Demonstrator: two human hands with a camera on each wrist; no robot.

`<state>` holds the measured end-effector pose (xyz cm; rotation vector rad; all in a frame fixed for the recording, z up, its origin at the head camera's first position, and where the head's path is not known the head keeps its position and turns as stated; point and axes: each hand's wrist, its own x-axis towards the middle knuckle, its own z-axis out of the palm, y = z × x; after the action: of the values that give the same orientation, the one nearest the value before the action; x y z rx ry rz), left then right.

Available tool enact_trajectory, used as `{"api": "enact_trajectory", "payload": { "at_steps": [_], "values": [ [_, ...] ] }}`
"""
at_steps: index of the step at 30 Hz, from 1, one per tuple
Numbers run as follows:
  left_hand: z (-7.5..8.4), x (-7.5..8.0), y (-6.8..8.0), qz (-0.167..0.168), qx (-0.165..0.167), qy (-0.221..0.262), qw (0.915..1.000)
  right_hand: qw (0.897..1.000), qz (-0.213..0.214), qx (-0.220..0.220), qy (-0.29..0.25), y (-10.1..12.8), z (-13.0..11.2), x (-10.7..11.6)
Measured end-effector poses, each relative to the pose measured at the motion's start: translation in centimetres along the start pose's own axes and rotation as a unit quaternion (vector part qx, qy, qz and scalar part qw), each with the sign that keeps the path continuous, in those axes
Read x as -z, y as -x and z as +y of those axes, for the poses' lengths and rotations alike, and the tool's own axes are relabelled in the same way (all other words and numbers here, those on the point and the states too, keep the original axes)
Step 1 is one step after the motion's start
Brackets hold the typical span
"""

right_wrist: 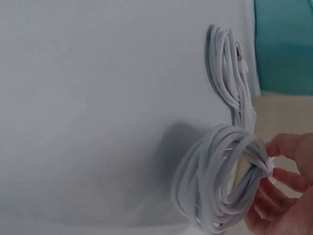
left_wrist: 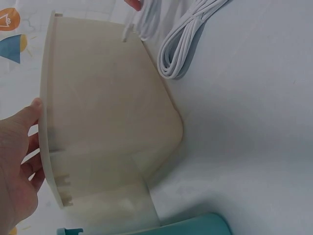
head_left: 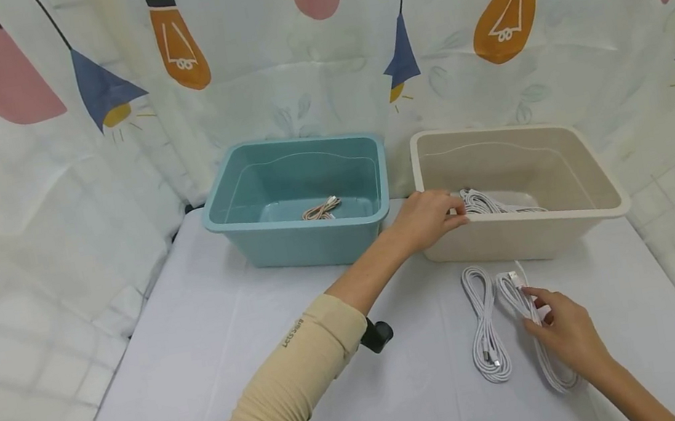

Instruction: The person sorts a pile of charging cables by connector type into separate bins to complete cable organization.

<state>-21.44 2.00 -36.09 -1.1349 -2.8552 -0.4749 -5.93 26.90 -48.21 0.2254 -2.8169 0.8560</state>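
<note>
Two hands at work, each on a different white cable. Left hand [head_left: 428, 220] reaches over the near rim of the beige tub [head_left: 601, 198], fingers curled and seemingly pinching the end of a white cable bundle inside the tub [head_left: 495, 204]; the left wrist view shows only the palm against the tub's outer wall, so the exact hold cannot be confirmed. Right hand [head_left: 565, 329] is low on the table [head_left: 205, 379], thumb and fingers pinched on a coiled white cable [head_left: 529, 313] that lies on the table just in front of the tub. The right wrist view shows its loops gathered at the fingertips [right_wrist: 281, 169].

A second coiled white cable [head_left: 484, 323] lies flat on the table just left of that one, untouched, with its plug at the near end. A teal tub [head_left: 296, 202] sits left of the beige tub, close beside it, holding one small tan cable [head_left: 322, 208].

Step in hand, as I judge it: sorting cables by colour into the tubs, white to beige. The left hand seems to be settling one bundle while the right takes up the next.

Next move likely calls for lifting the right-hand coil with its loops kept together, clearing the tub's near rim, and dropping it beside the bundle already inside. The left hand would need to come clear first. Loose loops could snag on the rim.
</note>
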Motion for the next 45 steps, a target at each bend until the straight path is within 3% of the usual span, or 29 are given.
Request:
{"api": "enact_trajectory", "payload": {
  "at_steps": [5,19,45],
  "values": [
    [0.0,0.1,0.0,-0.002,0.002,-0.002,1.0000,1.000,0.019,0.022,-0.005,-0.5,-0.2,0.8],
    [0.0,-0.1,-0.1,0.000,0.001,-0.005,1.0000,0.999,0.019,0.037,0.007,-1.9,-1.0,3.4],
    [0.2,0.3,0.0,-0.007,0.000,-0.006,1.0000,0.993,0.039,0.107,0.033,-3.0,-3.4,7.8]
  ]
}}
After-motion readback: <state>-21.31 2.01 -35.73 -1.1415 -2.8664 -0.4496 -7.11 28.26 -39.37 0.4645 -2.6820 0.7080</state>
